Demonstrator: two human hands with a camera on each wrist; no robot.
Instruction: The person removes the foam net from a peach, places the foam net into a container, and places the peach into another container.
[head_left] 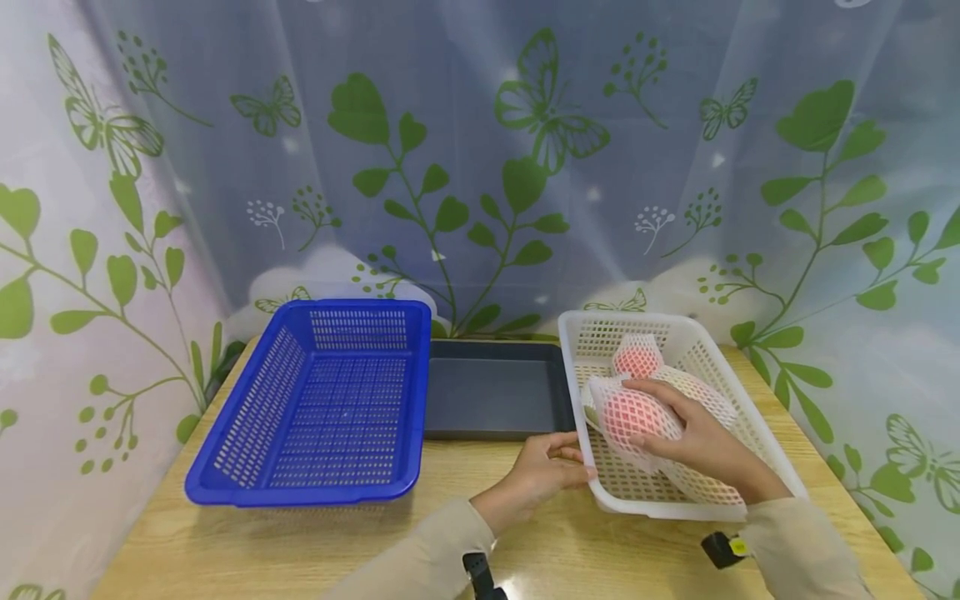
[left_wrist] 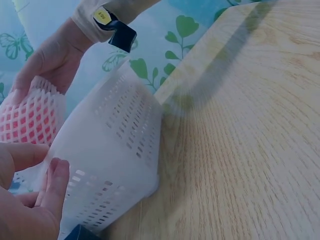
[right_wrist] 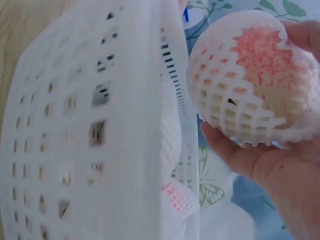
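Note:
My right hand (head_left: 701, 442) holds a peach (head_left: 637, 419), cream with a pink-red blush and wrapped in a white foam net, over the white basket (head_left: 765, 425). In the right wrist view the thumb and fingers curl round the netted peach (right_wrist: 250, 75), which is above the basket's rim. My left hand (head_left: 536, 479) grips the basket's left rim near its front corner, as the left wrist view shows up close. Inside the basket are another netted pink fruit (head_left: 637, 358) and more netted pieces (head_left: 697, 396), partly hidden by my right hand.
A blue perforated basket (head_left: 195, 483) stands on the left of the wooden table (head_left: 585, 558). Between the two baskets lies a dark grey rectangular tray (head_left: 491, 433). A curtain (head_left: 465, 108) with green leaves and butterflies hangs behind the table.

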